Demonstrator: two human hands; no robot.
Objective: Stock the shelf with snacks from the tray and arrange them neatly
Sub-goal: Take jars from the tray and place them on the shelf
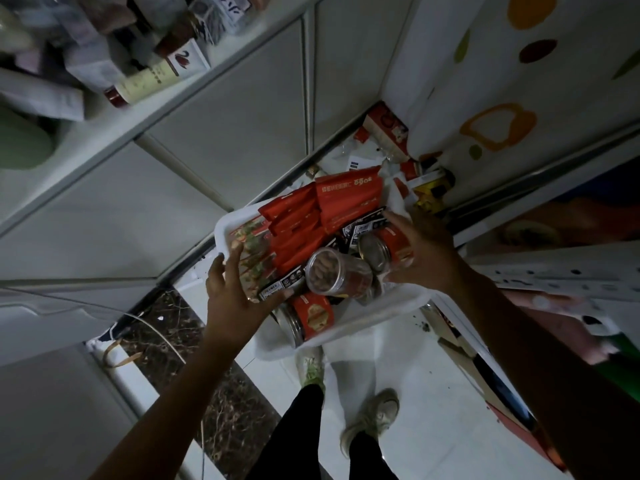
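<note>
A white tray [363, 323] hangs over the floor between my hands. It holds several red snack packets [346, 199], black-labelled sachets [367, 225], a clear jar of nuts [332, 275] lying on its side, and a red-labelled can [311, 317] at the near edge. My left hand [239, 292] lies spread on the tray's left rim, fingers fairly straight, thumb on the sachets. My right hand [426, 251] curls round a red-labelled jar with a metal lid [388, 247] at the tray's right side. What bears the tray from below is hidden.
A grey shelf [194, 109] at the upper left carries boxes and a lying bottle [145, 81]. Red cartons [388, 129] and yellow packs [433, 192] sit in the corner beyond the tray. A patterned panel [502, 126] rises on the right. My shoes [374, 417] stand on white tiles.
</note>
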